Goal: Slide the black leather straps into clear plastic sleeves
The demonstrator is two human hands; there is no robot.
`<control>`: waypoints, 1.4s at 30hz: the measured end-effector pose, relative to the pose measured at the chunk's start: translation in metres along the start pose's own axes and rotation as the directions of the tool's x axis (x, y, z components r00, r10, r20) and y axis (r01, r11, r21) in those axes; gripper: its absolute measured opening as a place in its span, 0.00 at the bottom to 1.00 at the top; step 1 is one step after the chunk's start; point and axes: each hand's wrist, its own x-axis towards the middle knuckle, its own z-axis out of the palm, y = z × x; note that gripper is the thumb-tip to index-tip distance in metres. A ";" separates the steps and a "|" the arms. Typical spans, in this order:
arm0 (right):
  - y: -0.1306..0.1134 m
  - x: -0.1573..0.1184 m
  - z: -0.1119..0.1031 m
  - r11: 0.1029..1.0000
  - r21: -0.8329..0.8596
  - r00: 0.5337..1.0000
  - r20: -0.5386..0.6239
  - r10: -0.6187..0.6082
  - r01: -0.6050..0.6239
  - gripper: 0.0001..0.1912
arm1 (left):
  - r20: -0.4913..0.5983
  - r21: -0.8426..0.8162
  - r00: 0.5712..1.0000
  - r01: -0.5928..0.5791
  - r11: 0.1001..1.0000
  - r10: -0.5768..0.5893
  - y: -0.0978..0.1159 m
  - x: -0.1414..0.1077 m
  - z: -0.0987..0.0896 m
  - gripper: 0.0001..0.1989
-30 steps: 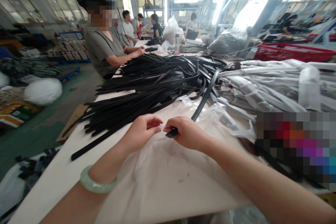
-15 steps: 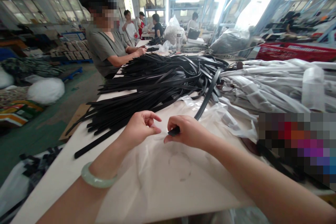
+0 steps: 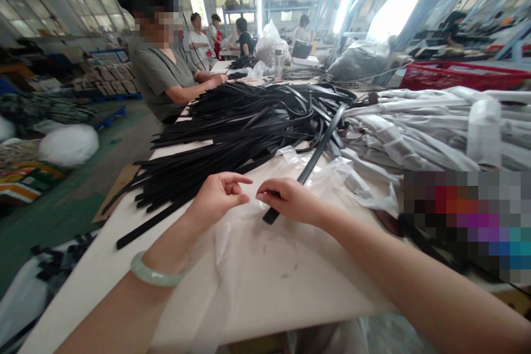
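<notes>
My right hand [image 3: 290, 201] curls over a black strap [image 3: 319, 149] near its end, and the tip pokes out below the palm. From there the strap runs up and away to the pile of black straps [image 3: 244, 116]. My left hand [image 3: 218, 193] hovers just to the left, thumb and forefinger apart with nothing seen between them. Clear plastic film [image 3: 222, 246] lies on the table under and between the hands. One loose black strap [image 3: 145, 227] reaches toward the table's left edge.
Straps wrapped in white film [image 3: 418, 127] are heaped at the right, with a red crate [image 3: 460, 76] behind. Across the table [image 3: 265, 298] at the left stands a co-worker [image 3: 157, 61]. Clear bags [image 3: 271, 47] sit farther back. A white bundle [image 3: 68, 144] rests on the floor.
The strap's end has swung from pointing left between my right fingers to pointing down below the palm. My left hand has hardly moved, and the view has shifted slightly.
</notes>
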 end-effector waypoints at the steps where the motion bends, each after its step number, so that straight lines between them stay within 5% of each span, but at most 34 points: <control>1: -0.001 0.000 0.001 1.000 0.026 1.000 0.006 -0.003 0.003 0.07 | -0.012 0.000 1.000 -0.005 1.000 0.005 0.000 0.000 0.000 0.16; 6: -0.003 -0.002 0.006 0.984 0.163 0.997 0.033 0.063 -0.067 0.13 | -0.021 -0.001 1.000 -0.003 1.000 0.003 -0.002 0.000 0.006 0.14; 13: -0.005 -0.002 0.008 0.950 0.288 0.993 0.005 0.121 -0.118 0.10 | 0.124 0.002 0.991 0.044 0.999 -0.044 -0.004 -0.001 0.008 0.14; 19: -0.003 -0.001 0.005 0.979 0.156 0.991 -0.009 0.132 -0.129 0.08 | 0.077 0.202 0.997 -0.036 0.979 0.021 -0.005 0.002 0.002 0.25; 29: 0.002 0.000 0.007 0.983 -0.140 0.991 0.044 0.123 -0.116 0.09 | 0.184 0.179 0.973 -0.174 0.968 0.141 -0.011 0.006 0.015 0.25; 34: 0.010 0.004 0.009 0.982 -0.190 0.999 0.022 0.026 -0.022 0.11 | 0.077 0.297 0.962 -0.272 0.915 0.261 -0.010 0.008 0.017 0.18; 42: 0.024 0.003 0.013 0.964 -0.263 0.999 -0.038 -0.038 0.027 0.08 | -0.093 0.449 0.940 -0.255 0.856 0.329 -0.024 0.017 0.031 0.13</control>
